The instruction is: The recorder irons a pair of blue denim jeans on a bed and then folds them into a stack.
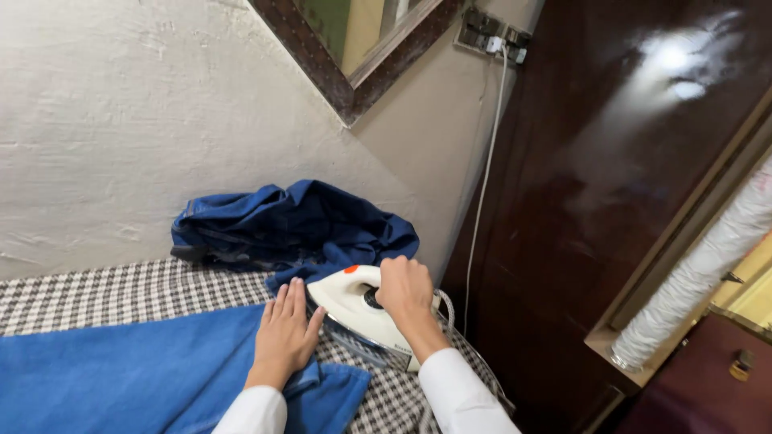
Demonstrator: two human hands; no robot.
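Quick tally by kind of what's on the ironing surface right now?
Blue garments: 2, the flat blue cloth under the left hand and the crumpled denim pile.
Irons: 1, the white iron gripped by the right hand.
Total: 3.

iron handle hidden under right hand grip | soleplate tip behind left hand | blue cloth cut off left and bottom | mirror cropped at top

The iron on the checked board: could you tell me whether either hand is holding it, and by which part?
The right hand holds the white iron by its top handle. The left hand holds nothing; it lies flat on the blue cloth.
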